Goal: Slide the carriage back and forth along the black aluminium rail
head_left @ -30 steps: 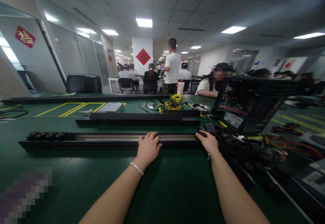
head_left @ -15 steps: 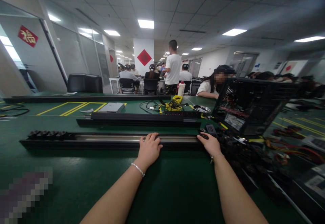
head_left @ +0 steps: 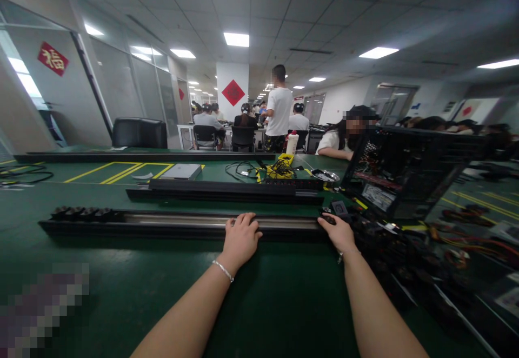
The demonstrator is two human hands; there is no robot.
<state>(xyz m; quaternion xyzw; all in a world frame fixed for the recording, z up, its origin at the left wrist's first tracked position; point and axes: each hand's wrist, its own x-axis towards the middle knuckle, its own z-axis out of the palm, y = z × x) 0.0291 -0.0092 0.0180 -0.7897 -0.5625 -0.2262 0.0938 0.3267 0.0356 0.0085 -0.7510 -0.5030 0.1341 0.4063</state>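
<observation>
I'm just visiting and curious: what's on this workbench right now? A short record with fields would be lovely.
Surface: green bench mat with yellow lines
Left hand: resting on the long black rail, fingers over its edge
Right hand: at the rail's right end, touching a small black part; grip unclear
To the right: open black computer case, tangled cables
Behind: second black rail, yellow box, white bottle
Background: other people, seated and standing

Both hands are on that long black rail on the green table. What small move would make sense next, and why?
Probably a firmer grip at the rail's right end. The left hand lies flat on the long black rail, fingers draped over its top edge, while the right hand only touches the end beside a tangle of cables, so neither hand seems to grasp it.
</observation>
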